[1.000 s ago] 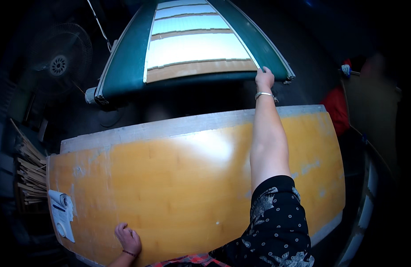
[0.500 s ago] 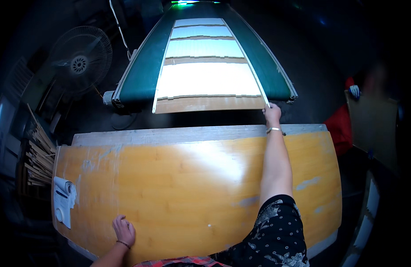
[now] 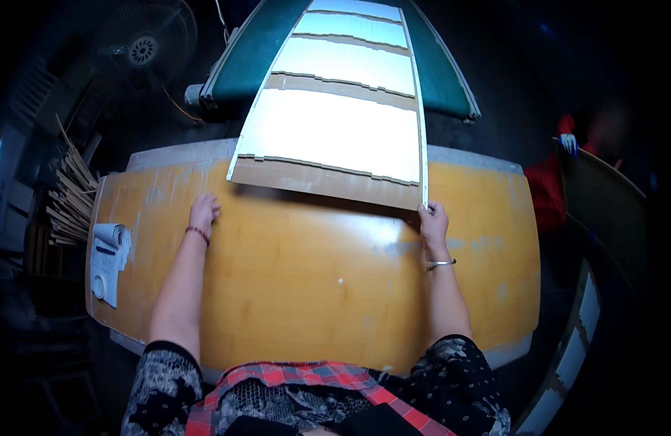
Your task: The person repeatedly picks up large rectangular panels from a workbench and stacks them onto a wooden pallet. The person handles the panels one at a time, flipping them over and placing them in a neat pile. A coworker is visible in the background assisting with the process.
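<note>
A long brown board (image 3: 335, 178) with bright white sections across it and narrow pale strips along both sides reaches from the green conveyor belt (image 3: 250, 65) over the far edge of the yellow wooden table (image 3: 299, 291). My right hand (image 3: 434, 220) is closed on its near right corner, with the thumb close to the side strip. Over the left part of the table, just short of the board's near left corner, is my left hand (image 3: 203, 214). It holds nothing, and its fingers are apart and slightly bent.
A notepad with a pen (image 3: 109, 254) lies at the table's left edge. Thin wooden strips (image 3: 70, 200) stand beyond it, and a fan (image 3: 142, 50) is at the far left. On the right, a person in red (image 3: 546, 192) with a gloved hand is beside another panel (image 3: 604, 211).
My right hand has drawn the board nearer, off the belt's end and over the table, turning it slightly. My left hand has moved forward from the table's near edge toward the board's left corner.
</note>
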Available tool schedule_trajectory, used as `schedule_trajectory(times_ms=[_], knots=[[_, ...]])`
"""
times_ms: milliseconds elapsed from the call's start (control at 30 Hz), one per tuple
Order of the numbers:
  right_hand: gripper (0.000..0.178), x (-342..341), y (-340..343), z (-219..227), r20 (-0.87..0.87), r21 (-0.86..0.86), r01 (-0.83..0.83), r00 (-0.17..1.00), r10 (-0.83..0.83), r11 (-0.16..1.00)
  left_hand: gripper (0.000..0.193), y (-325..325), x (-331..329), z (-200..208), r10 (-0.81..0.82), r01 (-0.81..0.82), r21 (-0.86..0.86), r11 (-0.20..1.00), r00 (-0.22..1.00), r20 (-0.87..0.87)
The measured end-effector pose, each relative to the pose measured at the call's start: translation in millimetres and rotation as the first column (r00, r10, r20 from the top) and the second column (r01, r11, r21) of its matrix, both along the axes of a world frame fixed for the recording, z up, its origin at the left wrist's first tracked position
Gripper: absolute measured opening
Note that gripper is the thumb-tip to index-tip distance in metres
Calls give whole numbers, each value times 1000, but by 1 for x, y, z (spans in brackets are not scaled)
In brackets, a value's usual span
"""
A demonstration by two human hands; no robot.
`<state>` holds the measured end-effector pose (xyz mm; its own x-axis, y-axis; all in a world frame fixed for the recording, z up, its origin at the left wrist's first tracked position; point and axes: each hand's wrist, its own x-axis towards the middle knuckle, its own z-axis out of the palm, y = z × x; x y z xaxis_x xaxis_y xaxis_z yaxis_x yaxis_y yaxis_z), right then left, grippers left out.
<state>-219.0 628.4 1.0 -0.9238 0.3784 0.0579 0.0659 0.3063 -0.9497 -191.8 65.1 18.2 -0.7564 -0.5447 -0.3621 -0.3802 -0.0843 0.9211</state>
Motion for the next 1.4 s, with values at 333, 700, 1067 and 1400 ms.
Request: schedule_trajectory(times_ms=[333,700,1067,1400], knots=[[22,222,-5,6,156,197,55,984,-87,979,26,33,119,14,-334,346,-35,937,923,191],[23,457,6,-18,366,347,65,909,-199,935,29,32,354,4,-530,501,174,848,796,293],[39,634,-23,-64,382,-393,390,893,-238,832,36,44,541,-58,-517,515,108,850,777,359],[36,771,-34,-63,369,-395,374,901,-227,839,33,37,670,-84,-509,528,-99,843,844,168]])
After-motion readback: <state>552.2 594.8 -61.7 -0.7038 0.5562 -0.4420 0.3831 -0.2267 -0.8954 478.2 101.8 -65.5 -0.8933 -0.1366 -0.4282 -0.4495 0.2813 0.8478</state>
